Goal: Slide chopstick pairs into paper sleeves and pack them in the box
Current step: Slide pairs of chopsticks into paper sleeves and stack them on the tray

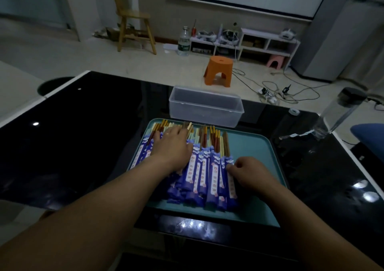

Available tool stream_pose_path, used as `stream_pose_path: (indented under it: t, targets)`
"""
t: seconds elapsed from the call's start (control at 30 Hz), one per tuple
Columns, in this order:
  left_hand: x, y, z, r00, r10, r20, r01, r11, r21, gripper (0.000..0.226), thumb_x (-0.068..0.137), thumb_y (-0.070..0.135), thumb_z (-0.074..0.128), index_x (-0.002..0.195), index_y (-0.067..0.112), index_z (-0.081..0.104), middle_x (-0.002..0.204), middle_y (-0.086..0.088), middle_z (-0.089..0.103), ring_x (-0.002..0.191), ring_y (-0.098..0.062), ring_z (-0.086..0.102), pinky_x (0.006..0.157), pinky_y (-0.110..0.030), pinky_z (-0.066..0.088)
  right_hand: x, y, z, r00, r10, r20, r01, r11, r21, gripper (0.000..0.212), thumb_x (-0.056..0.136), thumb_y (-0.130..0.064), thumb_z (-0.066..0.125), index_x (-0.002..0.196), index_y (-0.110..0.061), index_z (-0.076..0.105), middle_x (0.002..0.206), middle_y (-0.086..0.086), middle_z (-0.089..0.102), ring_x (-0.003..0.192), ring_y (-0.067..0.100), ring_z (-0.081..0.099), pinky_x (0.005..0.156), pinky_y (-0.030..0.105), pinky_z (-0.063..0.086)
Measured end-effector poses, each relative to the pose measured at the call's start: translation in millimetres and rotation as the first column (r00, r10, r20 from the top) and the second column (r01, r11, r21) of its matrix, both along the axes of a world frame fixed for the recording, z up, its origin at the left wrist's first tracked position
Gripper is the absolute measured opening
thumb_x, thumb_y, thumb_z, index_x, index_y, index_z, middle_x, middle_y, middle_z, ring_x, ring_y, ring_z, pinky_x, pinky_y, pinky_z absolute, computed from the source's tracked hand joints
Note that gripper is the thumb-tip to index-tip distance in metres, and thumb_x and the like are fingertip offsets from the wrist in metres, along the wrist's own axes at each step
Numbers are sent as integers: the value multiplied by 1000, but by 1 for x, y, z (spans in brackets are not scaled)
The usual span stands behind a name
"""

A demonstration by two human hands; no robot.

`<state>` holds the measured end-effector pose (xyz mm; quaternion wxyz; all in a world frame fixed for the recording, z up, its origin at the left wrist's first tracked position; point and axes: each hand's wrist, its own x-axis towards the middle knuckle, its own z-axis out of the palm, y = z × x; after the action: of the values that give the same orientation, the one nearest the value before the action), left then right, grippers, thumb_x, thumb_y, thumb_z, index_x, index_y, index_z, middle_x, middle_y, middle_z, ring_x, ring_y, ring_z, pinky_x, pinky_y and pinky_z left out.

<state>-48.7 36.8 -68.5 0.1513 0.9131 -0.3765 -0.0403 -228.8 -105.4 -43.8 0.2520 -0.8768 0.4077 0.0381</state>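
Where blue paper-sleeved chopstick pairs lie: heaped on teal plastic tray.
Left hand: grip apart, flat on them.
Right hand: grip pinching rightmost sleeve.
Clear plastic box: beyond tray.
Risk: tilted lift lets chopsticks slide out.

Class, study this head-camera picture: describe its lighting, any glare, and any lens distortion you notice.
Head view: dim, so the black table looks nearly featureless; white glare patches dot its glossy top at left, right and near edge; the wide lens bows the table edges and stretches the forearms; left hand, right hand and sleeved chopsticks look fairly sharp.
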Motion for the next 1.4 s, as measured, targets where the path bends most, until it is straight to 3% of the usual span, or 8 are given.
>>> stream_pose_path:
  t: [0.2, 0.3, 0.5, 0.73, 0.97, 1.1, 1.23, 1.4]
  targets:
    - [-30, 2, 27, 982, 4, 188, 20, 992, -125, 31, 102, 44, 47, 122, 23, 59, 125, -2, 57, 118, -24, 53, 103, -45, 40, 10, -5, 12, 994, -103, -30, 105, 991, 85, 55, 100, -56, 58, 95, -2, 70, 91, 15, 73, 78, 30, 73, 75, 41, 63]
    - [-64, 0, 39, 993, -119, 1, 119, 993, 0, 21, 104, 41, 48, 91, 25, 56, 95, 0, 61, 81, -20, 56, 72, -38, 48, 10, 3, 20, 986, -162, 27, 145, 938, 315, 52, 98, -46, 67, 88, 6, 67, 79, 23, 73, 67, 37, 75, 61, 44, 65]
    - [-75, -4, 29, 977, -149, -151, 158, 986, 48, 14, 102, 29, 55, 90, 23, 53, 81, 3, 50, 75, -18, 53, 65, -34, 41, 20, 24, 27, 985, -147, 93, 109, 940, 324, 35, 91, -25, 75, 69, -3, 60, 59, 14, 63, 55, 32, 68, 49, 33, 56]
    - [-63, 3, 31, 928, -166, -332, 158, 986, -53, 30, 101, 13, 52, 118, 20, 77, 114, -3, 74, 99, -18, 67, 86, -36, 57, 28, 35, 33, 983, -121, 139, 72, 947, 314, 34, 93, -34, 73, 72, -14, 56, 103, 17, 72, 102, 34, 71, 93, 46, 57]
    - [-50, 0, 32, 890, -68, -451, 21, 994, -108, 15, 102, 16, 56, 114, 20, 49, 107, -3, 56, 93, -20, 58, 70, -33, 47, 48, 43, 29, 981, -147, 128, 89, 924, 373, 25, 91, -19, 70, 113, -6, 71, 121, 16, 71, 111, 34, 70, 96, 40, 58]
    - [-47, 1, 30, 852, -62, -520, 1, 993, -117, 23, 98, 19, 62, 117, 21, 48, 104, -5, 60, 89, -23, 62, 72, -39, 55, 38, 30, 22, 930, -334, 152, 224, 845, 485, 11, 88, -15, 72, 94, -7, 67, 86, 12, 72, 72, 24, 71, 60, 31, 57]
    - [-41, 7, 33, 793, -117, -598, 28, 987, -157, 29, 100, 26, 53, 128, 21, 48, 108, -6, 67, 94, -24, 67, 81, -43, 59, 16, 13, 22, 894, -373, 246, 202, 828, 523, 17, 90, -6, 65, 107, -6, 70, 92, 19, 76, 85, 33, 74, 85, 47, 62]
    - [-49, 0, 34, 785, -209, -583, 46, 958, -282, 51, 101, 39, 60, 145, 20, 42, 123, -4, 62, 96, -19, 62, 74, -34, 49, 3, -2, 22, 774, -400, 490, 32, 799, 601, 30, 93, -1, 67, 121, -9, 66, 100, 17, 77, 96, 37, 74, 80, 46, 58]
